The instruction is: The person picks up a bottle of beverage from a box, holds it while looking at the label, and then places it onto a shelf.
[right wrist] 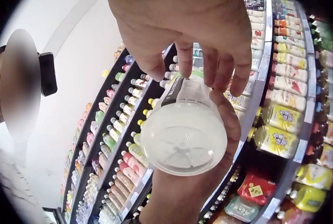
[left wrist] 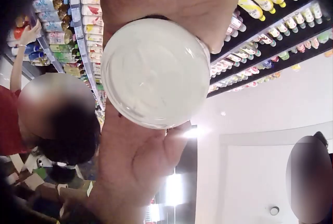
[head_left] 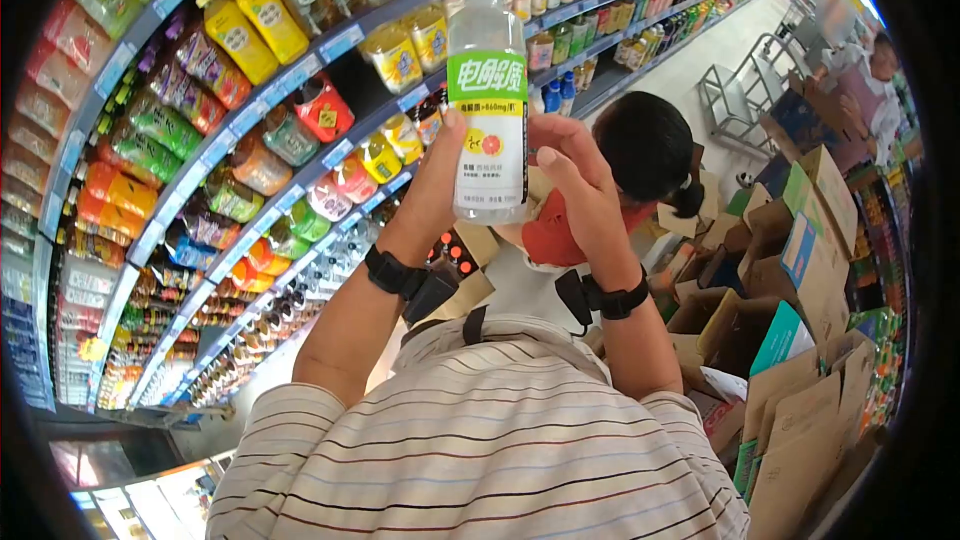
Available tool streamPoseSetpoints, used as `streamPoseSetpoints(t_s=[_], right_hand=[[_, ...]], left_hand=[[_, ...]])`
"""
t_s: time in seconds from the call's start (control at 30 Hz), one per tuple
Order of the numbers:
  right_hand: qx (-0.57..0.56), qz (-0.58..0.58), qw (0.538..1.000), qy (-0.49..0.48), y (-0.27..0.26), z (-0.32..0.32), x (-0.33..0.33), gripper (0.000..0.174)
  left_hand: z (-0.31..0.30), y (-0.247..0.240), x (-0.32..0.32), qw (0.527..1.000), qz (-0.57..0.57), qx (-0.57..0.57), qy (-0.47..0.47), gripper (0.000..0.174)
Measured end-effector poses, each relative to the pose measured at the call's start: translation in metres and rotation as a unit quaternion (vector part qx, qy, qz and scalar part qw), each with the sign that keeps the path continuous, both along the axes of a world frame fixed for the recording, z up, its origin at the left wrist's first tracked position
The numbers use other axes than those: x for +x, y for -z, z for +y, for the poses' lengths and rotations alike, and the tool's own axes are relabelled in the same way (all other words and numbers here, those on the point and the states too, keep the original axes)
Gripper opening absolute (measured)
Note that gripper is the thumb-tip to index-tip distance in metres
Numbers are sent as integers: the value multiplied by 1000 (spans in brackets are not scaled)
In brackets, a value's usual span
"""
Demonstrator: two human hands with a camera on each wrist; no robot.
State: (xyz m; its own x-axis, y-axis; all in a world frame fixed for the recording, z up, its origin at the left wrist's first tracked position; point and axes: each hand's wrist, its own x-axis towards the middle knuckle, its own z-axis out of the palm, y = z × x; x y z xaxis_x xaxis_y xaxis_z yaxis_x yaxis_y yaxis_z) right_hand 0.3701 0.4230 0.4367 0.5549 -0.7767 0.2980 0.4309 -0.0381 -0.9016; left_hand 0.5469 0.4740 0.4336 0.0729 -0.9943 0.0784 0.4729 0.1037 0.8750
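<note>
A clear plastic bottle point(head_left: 490, 110) with a green and white label stands upright in front of my chest in the head view. My left hand point(head_left: 432, 185) grips it from the left, thumb on the label's edge. On the other side is my right hand point(head_left: 585, 180), its loosely extended fingers reaching to the bottle's right edge, partly hidden behind it. From below, the right wrist view shows the bottle's base point(right wrist: 183, 140) and the right fingers point(right wrist: 210, 67) hanging by the label. The left wrist view shows the round base point(left wrist: 156, 73) against the left palm point(left wrist: 166, 0).
Curved shelves point(head_left: 200, 140) packed with drink bottles run along the left and ahead. A person in a red top point(head_left: 570, 225) is close in front. Open cardboard boxes point(head_left: 740, 320) pile up on the right. Another person point(head_left: 870, 90) is farther back near a metal trolley point(head_left: 735, 100).
</note>
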Motion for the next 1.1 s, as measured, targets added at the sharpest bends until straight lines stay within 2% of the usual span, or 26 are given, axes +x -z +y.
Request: streamPoseSetpoints(t_s=[0.07,0.1,0.27,0.47,0.57,0.8,1.1], right_hand=[[10,-10,1000,-20,4,5,7,37],[15,-14,999,-32,7,5,11,39],[26,-27,998,-60,19,13,37,47],[55,-44,995,-74,21,39,68,58],[56,-6,996,-66,21,48,87,60],[70,-2,996,-64,25,75,135,59],[95,4,993,-71,38,97,166,58]], left_hand=[[8,-4,2,999,20,31,-16,74],[7,0,5,999,30,-7,-18,75],[25,8,21,997,0,24,-80,74],[51,15,54,997,-40,12,-69,73],[64,13,76,996,-57,22,-68,73],[94,15,125,992,-92,20,-80,70],[121,21,154,990,-103,25,-90,69]])
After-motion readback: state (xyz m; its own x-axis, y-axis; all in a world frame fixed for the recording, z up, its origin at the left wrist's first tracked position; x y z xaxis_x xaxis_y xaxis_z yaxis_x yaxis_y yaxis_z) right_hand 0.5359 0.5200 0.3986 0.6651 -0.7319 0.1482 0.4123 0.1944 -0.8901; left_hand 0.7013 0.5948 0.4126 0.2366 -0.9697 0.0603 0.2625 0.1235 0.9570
